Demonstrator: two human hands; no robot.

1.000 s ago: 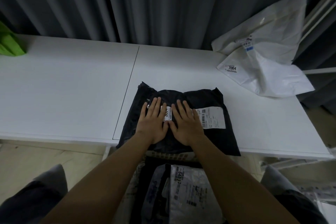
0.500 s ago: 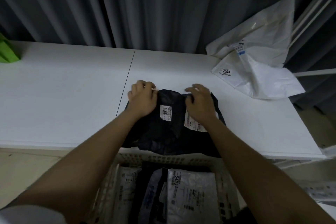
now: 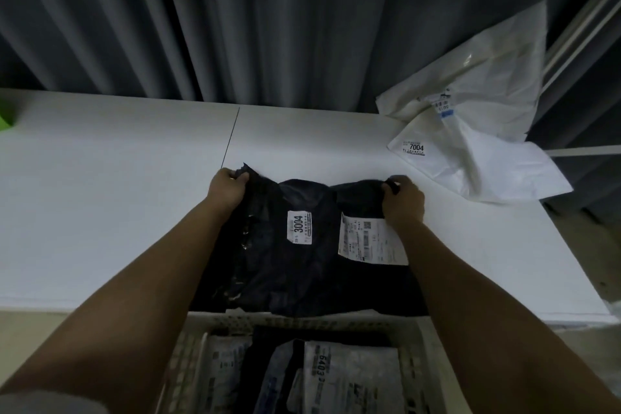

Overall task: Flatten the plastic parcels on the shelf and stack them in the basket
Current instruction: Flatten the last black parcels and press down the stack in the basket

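Black parcel (image 3: 302,255) far corners gripped by left hand (image 3: 225,187), right hand (image 3: 403,202)

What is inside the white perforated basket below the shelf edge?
The white perforated plastic basket holds stacked plastic parcels: a grey one labelled 6403, a dark one beside it. Anything beneath them is covered, and both forearms hide the sides.

A black parcel (image 3: 295,245) is gripped at its far corners by the left hand (image 3: 225,187) and the right hand (image 3: 403,202), fingers curled over the edge, its near edge hanging over the white shelf (image 3: 111,198) front. Below, a white basket (image 3: 191,356) is seen, filled with parcels (one marked 6403). Two white parcels (image 3: 477,134) are piled at the far right.
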